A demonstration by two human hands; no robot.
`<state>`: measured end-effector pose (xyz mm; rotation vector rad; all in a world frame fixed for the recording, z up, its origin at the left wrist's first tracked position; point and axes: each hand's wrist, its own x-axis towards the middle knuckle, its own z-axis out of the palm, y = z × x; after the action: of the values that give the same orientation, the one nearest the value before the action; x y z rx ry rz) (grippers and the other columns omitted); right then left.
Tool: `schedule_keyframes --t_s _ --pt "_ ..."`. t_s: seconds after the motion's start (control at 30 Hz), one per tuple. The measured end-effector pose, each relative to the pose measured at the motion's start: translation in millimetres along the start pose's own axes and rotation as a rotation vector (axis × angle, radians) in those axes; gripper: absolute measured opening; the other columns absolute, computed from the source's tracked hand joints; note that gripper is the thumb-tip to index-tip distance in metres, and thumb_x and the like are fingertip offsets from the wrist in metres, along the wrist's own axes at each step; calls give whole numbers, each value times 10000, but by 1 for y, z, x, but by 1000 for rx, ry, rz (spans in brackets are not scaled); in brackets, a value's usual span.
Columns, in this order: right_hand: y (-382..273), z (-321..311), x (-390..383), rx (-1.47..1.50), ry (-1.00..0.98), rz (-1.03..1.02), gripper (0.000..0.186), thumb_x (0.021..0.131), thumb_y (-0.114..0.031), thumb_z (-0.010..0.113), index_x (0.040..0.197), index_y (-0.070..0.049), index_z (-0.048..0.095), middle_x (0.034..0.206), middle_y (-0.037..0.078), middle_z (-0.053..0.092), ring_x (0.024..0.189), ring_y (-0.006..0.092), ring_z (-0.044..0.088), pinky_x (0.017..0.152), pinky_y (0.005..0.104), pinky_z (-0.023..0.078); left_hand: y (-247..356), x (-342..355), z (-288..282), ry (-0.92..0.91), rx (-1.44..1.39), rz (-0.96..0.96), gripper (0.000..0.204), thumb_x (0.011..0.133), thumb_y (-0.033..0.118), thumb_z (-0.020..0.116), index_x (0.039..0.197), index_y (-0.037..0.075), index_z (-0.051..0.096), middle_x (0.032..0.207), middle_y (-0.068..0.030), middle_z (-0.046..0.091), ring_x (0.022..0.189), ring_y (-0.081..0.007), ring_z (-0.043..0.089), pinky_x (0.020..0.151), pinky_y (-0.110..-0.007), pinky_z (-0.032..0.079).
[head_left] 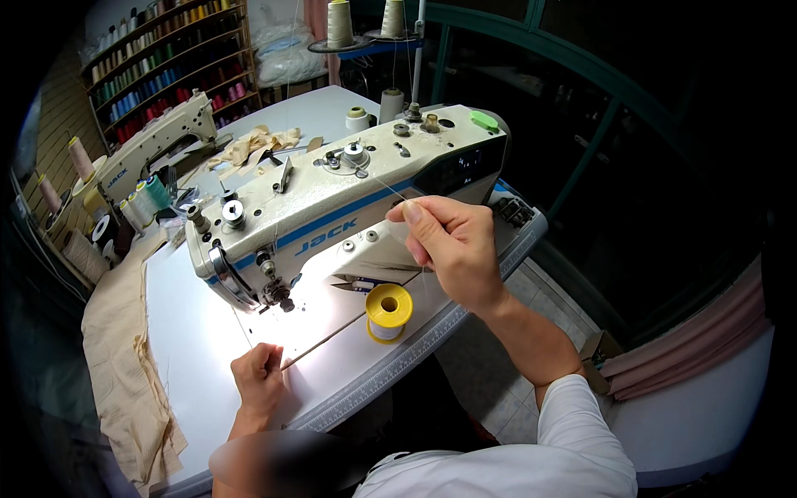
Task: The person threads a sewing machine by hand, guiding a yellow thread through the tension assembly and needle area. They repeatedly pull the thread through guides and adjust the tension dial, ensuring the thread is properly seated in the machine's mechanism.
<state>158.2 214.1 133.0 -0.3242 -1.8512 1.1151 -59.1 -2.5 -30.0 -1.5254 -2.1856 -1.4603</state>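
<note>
A white sewing machine [332,199] stands on the table [199,349]. My right hand [448,245] pinches a fine thread [383,184] in front of the machine's upper right part; the thread runs up to a round metal fitting [354,153] on top. My left hand [257,386] is closed low over the lit tabletop, below the needle area [278,295], where a faint thread seems to run into its fingers. A yellow spool [388,305] with white thread stands between my hands, with small dark-bladed snips [357,284] just behind it.
Beige fabric [116,357] lies along the table's left side. Behind are a second machine [149,145], cones [339,25] on a stand, a thread rack [166,58] and fabric scraps [249,145]. The table's ruled front edge [440,328] faces me; a pink curtain [681,344] hangs at right.
</note>
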Motion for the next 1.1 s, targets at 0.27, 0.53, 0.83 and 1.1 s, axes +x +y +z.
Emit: schedule_keyframes --t_s 0.27,0.53,0.83,1.1 --pt "-7 -5 4 -25 39 32 255 1010 -129 557 935 53 719 589 16 583 538 49 503 489 213 396 -4 -1 3 19 35 2 153 836 0 715 742 21 596 532 -84 496 437 -177 439 452 -308 352" --pt "4 -4 11 -20 53 7 276 1024 -155 549 958 51 720 593 -7 557 524 24 446 459 186 332 12 4 -2 35 416 262 99 806 41 742 820 31 644 685 -98 606 505 -220 536 461 -331 403" --pt "12 -4 25 -19 50 -16 265 1012 -126 550 942 66 719 605 5 578 535 37 469 490 199 365 167 55 -22 99 243 632 232 726 -55 742 946 -40 672 792 -156 618 596 -285 599 489 -353 450" --pt "18 -1 38 4 44 -22 228 978 -120 588 915 39 738 592 40 621 530 74 540 503 250 423 170 218 25 -50 311 459 258 871 -71 639 1116 -10 694 1004 -177 630 837 -325 643 741 -381 513"
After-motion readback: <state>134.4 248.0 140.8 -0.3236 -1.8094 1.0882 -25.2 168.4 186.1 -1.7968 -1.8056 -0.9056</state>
